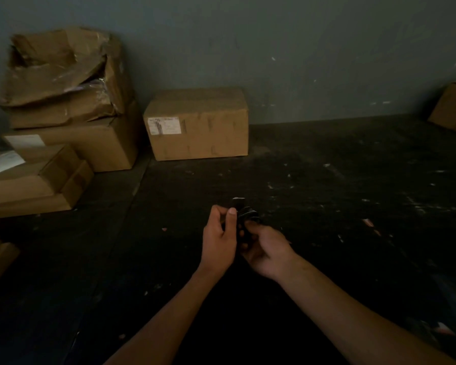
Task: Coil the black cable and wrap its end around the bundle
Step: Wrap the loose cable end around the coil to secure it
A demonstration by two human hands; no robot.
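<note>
Two hands hold the black cable (245,216) bundle between them. Left hand (219,242) pinches its side; right hand (267,252) cups it from below, fingers closed.

surface: dark floor (327,159) | on it: cardboard boxes (198,125), pale scraps (367,222)

The scene is dimly and evenly lit, with no light source seen. Faint glare is caught on the crumpled cardboard box (61,72) at ten o'clock. Straight lines are bowed toward the edges. The black cable (246,214) is nearly lost against the dark floor (353,206).
</note>
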